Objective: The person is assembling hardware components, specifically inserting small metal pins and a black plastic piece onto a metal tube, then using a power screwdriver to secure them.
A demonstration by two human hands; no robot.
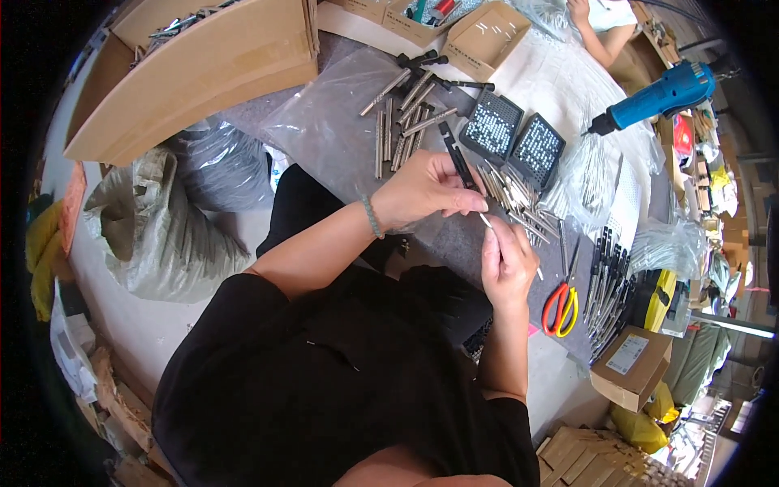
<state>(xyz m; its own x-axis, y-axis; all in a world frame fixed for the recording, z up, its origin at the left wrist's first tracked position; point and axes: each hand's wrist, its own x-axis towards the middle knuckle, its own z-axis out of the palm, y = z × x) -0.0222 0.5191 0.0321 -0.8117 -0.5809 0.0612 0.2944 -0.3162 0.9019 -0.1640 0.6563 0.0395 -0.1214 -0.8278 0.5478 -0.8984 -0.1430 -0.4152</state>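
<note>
My left hand [426, 191], with a beaded bracelet at its wrist, is closed around a slim black stick-like part [460, 158] that points away from me. Close to its fingertips, my right hand [509, 260] pinches a thin whitish stick [486, 220]; its lower part is hidden by the fingers. The two hands nearly meet over the near edge of the grey worktable. Just beyond them lies a loose pile of silver metal rods [513, 193]. Two black trays [539, 150] of small silvery pieces stand behind that pile. Metal tubes with black ends [414, 97] lie beyond my left hand.
Scissors with red and yellow handles [560, 310] lie to the right, beside a row of black-and-silver rods [610, 280]. A blue power screwdriver [661, 96] hangs at the upper right. Cardboard boxes [203, 81] stand at the left and back. Another person's arm [596, 40] shows at the far side.
</note>
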